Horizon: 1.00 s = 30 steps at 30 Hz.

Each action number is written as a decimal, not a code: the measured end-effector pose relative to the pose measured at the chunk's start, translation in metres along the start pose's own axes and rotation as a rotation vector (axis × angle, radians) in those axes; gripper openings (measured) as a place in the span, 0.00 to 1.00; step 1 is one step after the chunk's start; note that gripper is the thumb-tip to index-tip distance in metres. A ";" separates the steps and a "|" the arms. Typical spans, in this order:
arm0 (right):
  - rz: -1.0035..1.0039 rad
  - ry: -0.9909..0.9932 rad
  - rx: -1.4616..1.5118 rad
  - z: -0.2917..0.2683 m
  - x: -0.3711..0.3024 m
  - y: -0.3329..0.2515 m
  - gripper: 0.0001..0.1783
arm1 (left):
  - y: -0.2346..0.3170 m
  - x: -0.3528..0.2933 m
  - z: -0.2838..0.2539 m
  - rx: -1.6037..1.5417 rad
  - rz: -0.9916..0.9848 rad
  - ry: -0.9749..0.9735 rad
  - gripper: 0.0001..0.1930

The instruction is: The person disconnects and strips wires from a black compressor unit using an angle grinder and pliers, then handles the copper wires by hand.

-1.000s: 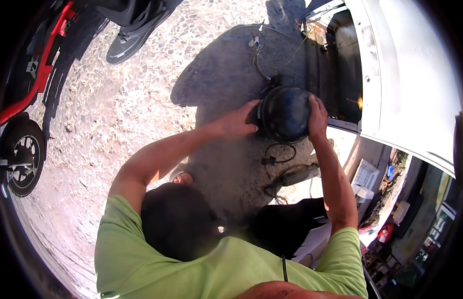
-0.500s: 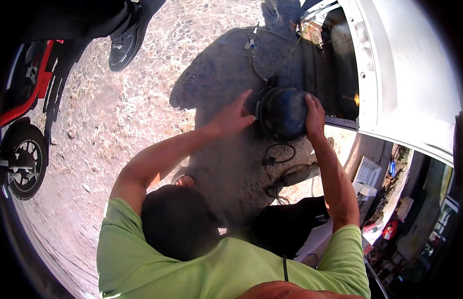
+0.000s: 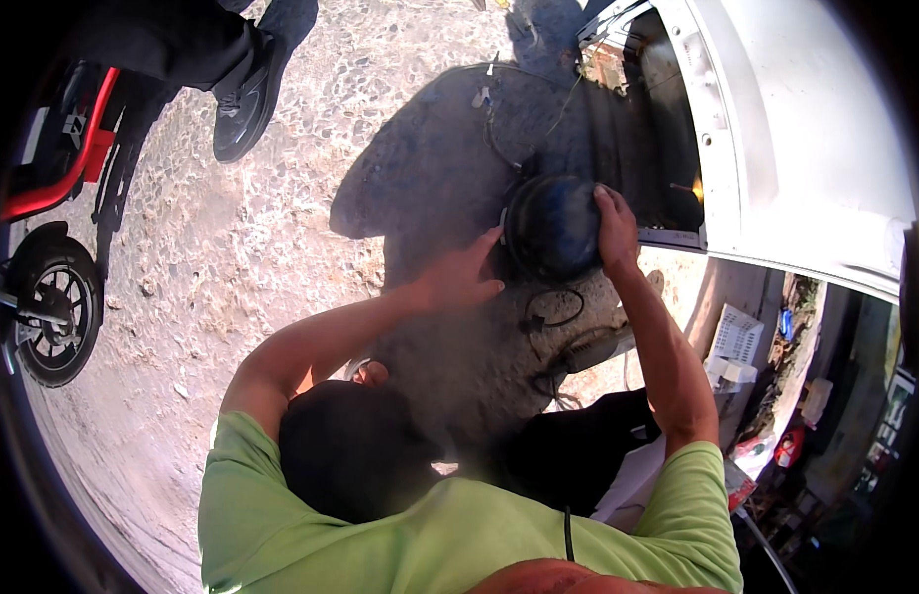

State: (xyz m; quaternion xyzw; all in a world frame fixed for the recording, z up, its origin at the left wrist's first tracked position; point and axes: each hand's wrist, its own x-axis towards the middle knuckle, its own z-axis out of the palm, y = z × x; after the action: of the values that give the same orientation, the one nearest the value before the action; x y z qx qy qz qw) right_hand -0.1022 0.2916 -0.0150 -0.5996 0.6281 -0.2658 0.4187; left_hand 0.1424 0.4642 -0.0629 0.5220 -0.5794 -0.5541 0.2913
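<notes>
A black, rounded compressor (image 3: 551,230) stands in the shade beside the open end of a white metal cabinet (image 3: 776,129). My right hand (image 3: 618,230) is curled against the compressor's right side, its thumb up near the top. At its lower left, my left hand (image 3: 464,272) is open, index finger stretched up to the compressor's left edge and thumb apart. Whether that fingertip touches is hard to tell. A dark cable (image 3: 558,309) curls on the ground just below the compressor, and a thin wire with a pale connector (image 3: 482,96) lies above it.
At the left stand a wheel (image 3: 55,315) and red frame (image 3: 78,178) of a small vehicle. Another person's dark shoe (image 3: 243,114) is at the upper left. A grey tool-like object with a cord (image 3: 593,348) lies near my knees. Right of my arm is a white printed box (image 3: 736,337).
My left hand has moved down toward me along the compressor's left side. My right hand stays on the compressor's right side. The view has shifted slightly.
</notes>
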 end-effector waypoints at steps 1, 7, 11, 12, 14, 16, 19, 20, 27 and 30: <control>-0.006 -0.007 -0.028 0.000 -0.001 0.001 0.30 | -0.002 0.001 0.000 0.014 0.008 0.015 0.48; -0.080 -0.003 -0.074 -0.001 0.006 0.012 0.31 | -0.001 0.006 -0.003 0.056 0.067 0.068 0.48; -0.102 0.008 -0.101 0.000 0.005 0.011 0.32 | 0.006 0.006 -0.004 0.037 0.025 0.035 0.47; -0.103 0.016 -0.106 0.000 0.004 0.010 0.32 | 0.009 0.007 -0.007 0.035 0.016 0.055 0.47; -0.093 0.018 -0.100 0.000 0.003 0.010 0.32 | 0.015 0.008 -0.013 0.033 0.003 0.100 0.47; -0.085 0.020 -0.096 -0.001 0.002 0.009 0.32 | 0.018 0.008 -0.019 0.032 -0.007 0.147 0.47; -0.086 0.021 -0.094 0.001 0.003 0.008 0.30 | 0.006 0.009 -0.018 0.119 0.067 0.053 0.47; -0.087 0.029 -0.095 0.002 0.003 0.009 0.29 | 0.008 0.009 -0.018 0.131 0.079 0.033 0.46; -0.092 0.072 -0.115 0.000 -0.003 0.005 0.28 | 0.017 0.008 -0.014 0.125 0.118 0.017 0.47; -0.070 0.039 -0.086 -0.003 -0.002 -0.001 0.33 | 0.017 0.010 -0.017 0.169 0.136 0.003 0.46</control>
State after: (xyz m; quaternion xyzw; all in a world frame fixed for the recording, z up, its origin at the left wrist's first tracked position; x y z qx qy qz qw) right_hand -0.1044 0.2933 -0.0126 -0.6333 0.6257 -0.2645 0.3707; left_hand 0.1503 0.4466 -0.0454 0.5052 -0.6576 -0.4813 0.2840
